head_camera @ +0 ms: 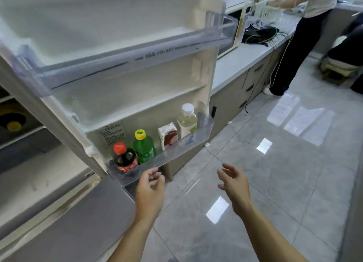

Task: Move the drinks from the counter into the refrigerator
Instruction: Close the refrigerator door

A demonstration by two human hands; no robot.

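Bright, even indoor light. White glare patches gleam on the glossy floor tiles (275, 163) right of the refrigerator door (121, 69). Wide-angle bending curves the door's edges; its upper shelf looks slightly blurred.

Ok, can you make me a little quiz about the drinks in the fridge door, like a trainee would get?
1. How many drinks stand in the bottom door shelf?
2. True or false: the left hand holds the cola bottle.
3. What stands between the green bottle and the pale bottle? A) a can B) a small carton C) nothing

Key
1. Four: cola bottle, green bottle, small carton, pale bottle.
2. False. Left hand and right hand are both empty, fingers loose, in front of the shelf.
3. B
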